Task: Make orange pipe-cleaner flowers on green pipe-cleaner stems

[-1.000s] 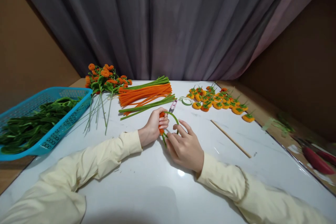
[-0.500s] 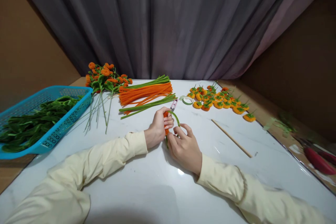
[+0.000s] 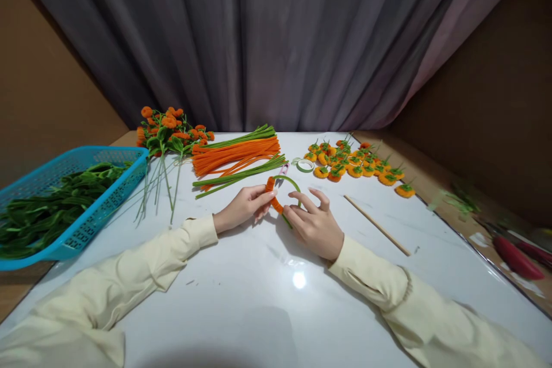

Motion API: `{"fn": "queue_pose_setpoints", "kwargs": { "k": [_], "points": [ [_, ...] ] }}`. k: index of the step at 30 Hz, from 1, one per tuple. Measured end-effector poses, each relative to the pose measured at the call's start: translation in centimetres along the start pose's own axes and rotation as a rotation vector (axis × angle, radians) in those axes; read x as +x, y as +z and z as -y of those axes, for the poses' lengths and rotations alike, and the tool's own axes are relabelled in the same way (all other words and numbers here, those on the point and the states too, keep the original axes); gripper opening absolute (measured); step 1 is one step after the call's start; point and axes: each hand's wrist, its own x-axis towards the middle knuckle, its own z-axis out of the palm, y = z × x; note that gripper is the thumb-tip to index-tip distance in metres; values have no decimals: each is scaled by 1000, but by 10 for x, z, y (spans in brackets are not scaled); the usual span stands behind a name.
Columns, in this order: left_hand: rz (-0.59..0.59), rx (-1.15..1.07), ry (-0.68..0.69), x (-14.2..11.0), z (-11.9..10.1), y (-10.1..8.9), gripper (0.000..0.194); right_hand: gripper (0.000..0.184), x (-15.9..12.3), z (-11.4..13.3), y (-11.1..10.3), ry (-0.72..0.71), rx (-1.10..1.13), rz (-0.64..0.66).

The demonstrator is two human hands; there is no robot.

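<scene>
My left hand [image 3: 244,204] pinches a small orange pipe-cleaner coil [image 3: 272,194] at its fingertips, above the white table [image 3: 276,287]. A green pipe cleaner [image 3: 291,183] arches out of the coil to my right hand [image 3: 314,221], whose thumb and forefinger grip its lower end while the other fingers spread. Both hands meet just in front of the bundle of orange and green pipe cleaners [image 3: 236,156].
A blue basket [image 3: 73,198] of green leaves sits at the left edge. Orange flowers on green stems [image 3: 169,135] lie behind it. Several small orange pumpkin shapes [image 3: 357,165], a tape roll [image 3: 306,165], small snips [image 3: 283,171] and a wooden stick [image 3: 376,225] lie right. Red-handled tool [image 3: 517,256] at far right.
My left hand has uncurled from a fist round the orange coil to a fingertip pinch. Both hands have shifted slightly away from me, and the green loop stands more open.
</scene>
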Motion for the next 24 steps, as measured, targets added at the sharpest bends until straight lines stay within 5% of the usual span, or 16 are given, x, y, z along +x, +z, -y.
{"fn": "queue_pose_setpoints", "kwargs": {
  "k": [7,18,24],
  "points": [
    [-30,-206,-44,5,6,5,32,17,-1,6,5,-4,24,21],
    [-218,-215,-7,1,11,28,36,16,1,22,12,114,34,-2],
    [-117,-325,-76,-1,5,26,35,17,1,20,14,172,46,0]
  ]
}}
